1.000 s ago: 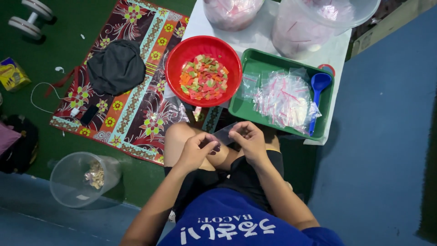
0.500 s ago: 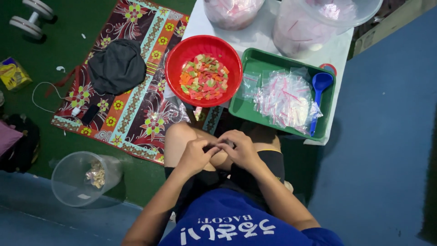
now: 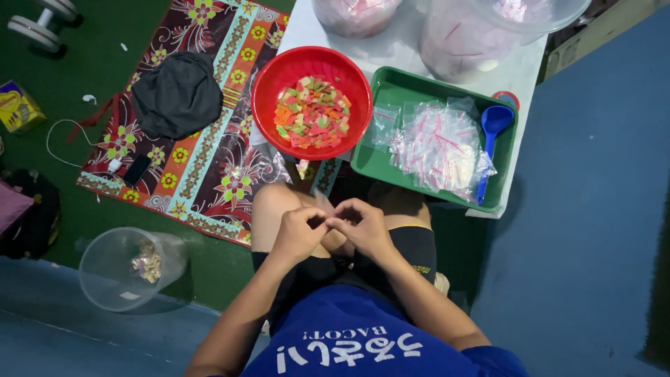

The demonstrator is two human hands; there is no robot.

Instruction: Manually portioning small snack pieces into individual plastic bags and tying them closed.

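Below the red bowl's (image 3: pixel 269 105) rim, both hands' (image 3: pixel 333 227) fingers pinch 1 small clear bag (image 3: pixel 324 207) over open lap.

The floor (image 3: pixel 84 98) is dark green, giving way to a blue floor (image 3: pixel 593 209) on the right and along the lower left. A patterned rug (image 3: pixel 202 160) with flowers lies on the green floor, its right edge running under a low white table (image 3: pixel 398 49). On the rug sit a dark cloth (image 3: pixel 176 96) and a black phone (image 3: pixel 136 169). Off the rug's upper left corner lies a dumbbell (image 3: pixel 42 22), with a yellow box (image 3: pixel 17 106) at the left edge of view. A clear tub (image 3: pixel 122 269) lies on its side near the rug's lower corner. Light is dim and even.
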